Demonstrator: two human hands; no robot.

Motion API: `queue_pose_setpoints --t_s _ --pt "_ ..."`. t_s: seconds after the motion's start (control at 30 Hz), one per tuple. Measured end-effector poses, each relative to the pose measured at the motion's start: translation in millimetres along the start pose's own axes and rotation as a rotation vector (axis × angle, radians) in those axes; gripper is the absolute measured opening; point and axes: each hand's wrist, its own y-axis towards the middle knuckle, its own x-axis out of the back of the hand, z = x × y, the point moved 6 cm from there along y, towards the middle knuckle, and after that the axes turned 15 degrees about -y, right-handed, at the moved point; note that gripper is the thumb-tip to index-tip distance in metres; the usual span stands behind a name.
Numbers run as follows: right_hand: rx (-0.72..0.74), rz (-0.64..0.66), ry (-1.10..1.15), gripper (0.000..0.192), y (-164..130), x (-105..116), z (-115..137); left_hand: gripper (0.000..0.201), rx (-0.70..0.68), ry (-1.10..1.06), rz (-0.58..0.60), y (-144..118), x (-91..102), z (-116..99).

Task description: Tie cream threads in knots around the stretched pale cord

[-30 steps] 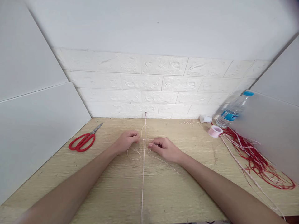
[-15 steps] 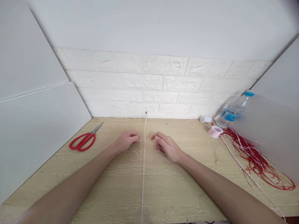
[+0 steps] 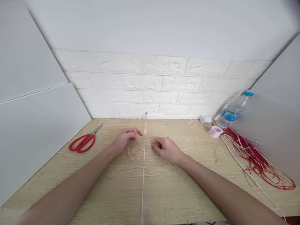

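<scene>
A thin pale pink cord [image 3: 143, 175] runs taut down the middle of the wooden table [image 3: 112, 193], from a pin [image 3: 146, 114] at the wall's foot toward me. My left hand [image 3: 124, 139] pinches a fine white thread just left of the cord. To the cord's right, my right hand [image 3: 165, 149] pinches the same thread [image 3: 144, 141], which crosses the cord between the two hands. The thread's loose ends trail by each wrist.
Red-handled scissors [image 3: 82, 142] lie at the left. At the right stand a water bottle [image 3: 232, 113], a white spool [image 3: 205, 119] and a pink spool [image 3: 215, 132], beside a tangle of red cords [image 3: 260, 162]. White panels close in both sides.
The loop around the centre cord has been drawn tight. My right hand closed on the thread and pulled slightly right; my left hand shifted slightly up.
</scene>
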Motion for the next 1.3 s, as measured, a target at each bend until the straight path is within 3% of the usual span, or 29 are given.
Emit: queue_pose_setpoints --t_s 0.33,0.83,1.3 --pt "0.004 0.003 -0.031 0.009 0 0 0 0.012 0.101 -0.202 0.065 0 -6.2 5" --pt "-0.025 -0.007 -0.069 0.01 0 2 -2 0.019 0.07 -0.046 -0.018 3 -2.8 11" --pt "-0.071 -0.036 -0.124 0.009 2 4 -10 0.018 0.05 -0.034 -0.099 5 3.7 11"
